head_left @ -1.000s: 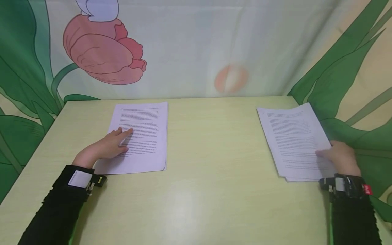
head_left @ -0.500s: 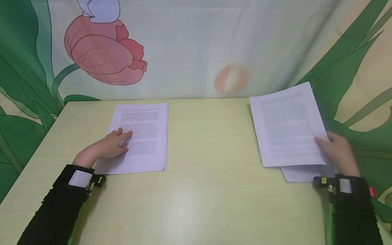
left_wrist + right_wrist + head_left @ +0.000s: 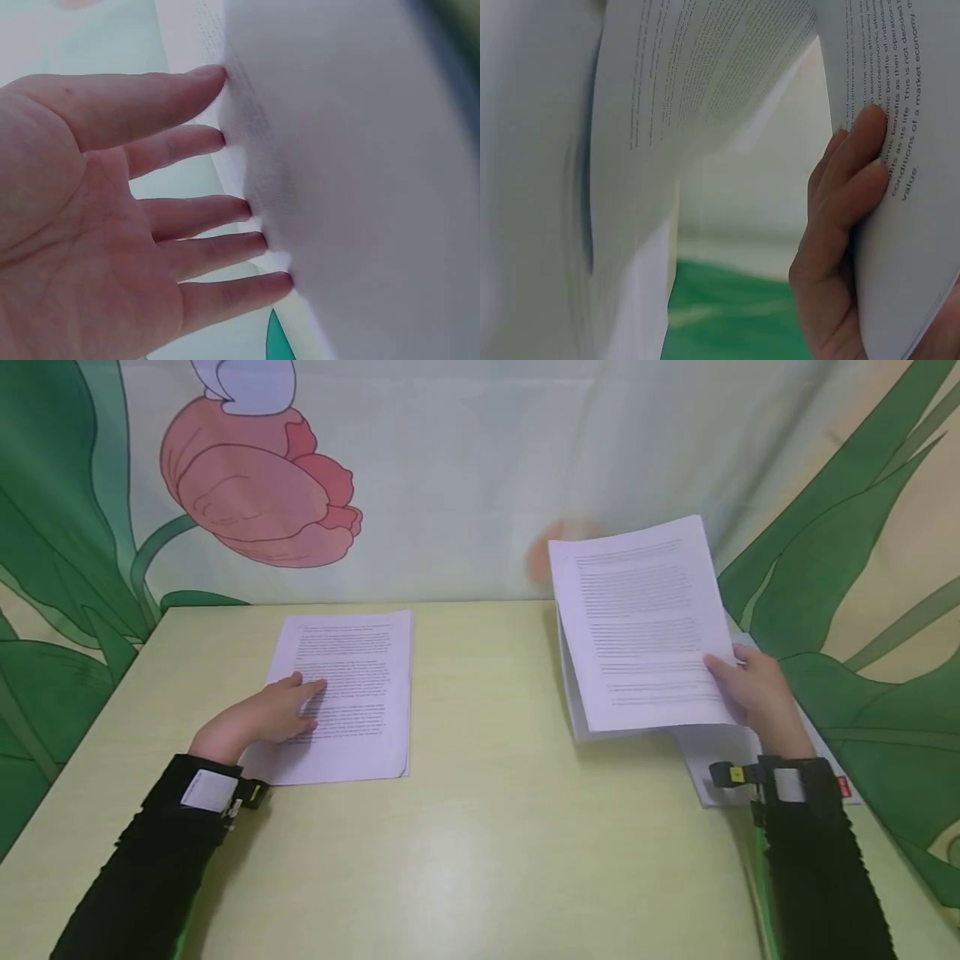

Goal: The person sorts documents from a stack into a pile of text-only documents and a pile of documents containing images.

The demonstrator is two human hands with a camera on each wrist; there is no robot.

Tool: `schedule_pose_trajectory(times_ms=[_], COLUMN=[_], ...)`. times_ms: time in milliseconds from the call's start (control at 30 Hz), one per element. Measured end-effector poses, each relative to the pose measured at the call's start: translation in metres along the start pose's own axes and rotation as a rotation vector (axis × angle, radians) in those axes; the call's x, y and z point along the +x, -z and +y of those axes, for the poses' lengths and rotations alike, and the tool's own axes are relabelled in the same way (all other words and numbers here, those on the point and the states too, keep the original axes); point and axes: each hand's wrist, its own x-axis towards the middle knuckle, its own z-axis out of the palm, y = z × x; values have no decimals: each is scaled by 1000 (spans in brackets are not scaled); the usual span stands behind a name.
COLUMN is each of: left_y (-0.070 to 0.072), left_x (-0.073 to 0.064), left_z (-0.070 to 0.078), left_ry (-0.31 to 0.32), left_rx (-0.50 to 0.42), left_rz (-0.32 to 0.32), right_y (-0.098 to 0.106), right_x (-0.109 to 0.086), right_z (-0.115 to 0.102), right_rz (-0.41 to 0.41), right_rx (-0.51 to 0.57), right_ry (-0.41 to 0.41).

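Observation:
At the left of the table lies a stack of printed paper [image 3: 356, 758]. My left hand [image 3: 276, 712] rests on it with spread fingers. The left wrist view shows straight fingertips [image 3: 277, 281] touching the page. My right hand [image 3: 767, 700] grips several printed sheets [image 3: 637, 635] by their right edge, thumb in front. The sheets are raised and tilted, and a lower leaf hangs apart behind the front one. From the right wrist, the fingers [image 3: 836, 202] curl behind the held pages [image 3: 907, 277]. More paper [image 3: 716, 764] lies under the right wrist, partly hidden.
The pale wooden table [image 3: 465, 843] carries both piles. A printed curtain [image 3: 450, 485] with flowers and leaves hangs along its back edge and around its sides. Each wrist wears a black strap with a small camera, such as the right camera [image 3: 731, 774].
My right hand has lifted the upper sheets off the right pile and carried them up and to the left, uncovering paper below. The left hand stays nearly still on its stack.

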Motion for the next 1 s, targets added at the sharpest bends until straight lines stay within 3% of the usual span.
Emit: schedule_pose_trajectory(times_ms=[200,333,500,767,1000], left_y=[7,11,11,-1,-9], left_x=[0,7,25,40,47], left_z=[10,26,57,105,126], left_ry=[-26,-44,-114,-332,-392], left_rx=[55,-39,-324,-922,-1217], left_rz=[-14,36,101,49,92], right_y=[-38,-58,-79,-112,-128], right_x=[-2,-8,-13,-14,-14], right_z=[-40,-62,-85,-100,-102], right_rz=[-54,-106,-150,-191,-206], right_rx=[39,83,155,233,232], right_ry=[90,128,171,196,179])
